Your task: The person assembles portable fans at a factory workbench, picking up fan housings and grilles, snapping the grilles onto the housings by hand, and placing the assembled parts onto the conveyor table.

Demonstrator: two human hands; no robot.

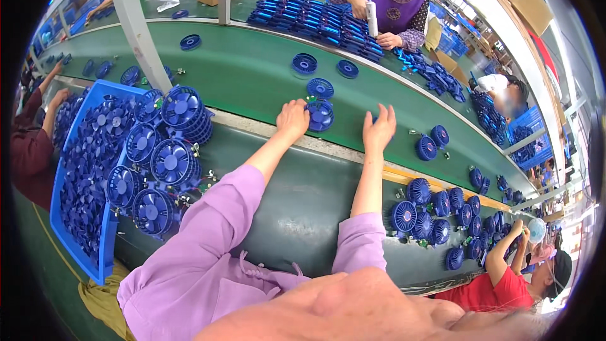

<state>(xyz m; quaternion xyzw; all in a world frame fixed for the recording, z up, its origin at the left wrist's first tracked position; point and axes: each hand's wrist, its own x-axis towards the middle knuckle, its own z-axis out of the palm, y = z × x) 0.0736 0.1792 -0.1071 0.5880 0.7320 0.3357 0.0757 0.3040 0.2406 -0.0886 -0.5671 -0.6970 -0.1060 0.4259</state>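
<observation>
On the green conveyor belt, a round blue fan housing with blades inside lies beside my left hand. The curled fingers of that hand grip its left rim, and a small green part shows at their tips. Just beyond it lies a round blue grille. Farther right, my right hand is over the near side of the belt, fingers stretched and apart. A bit of dark blue shows behind this hand; its shape is mostly hidden, and I cannot tell whether the hand touches it.
At left, a blue bin holds many fan blades, next to stacked fan housings. Grilled fan heads crowd the dark worktable at right. A metal post rises at left. Co-workers sit across the belt and at right.
</observation>
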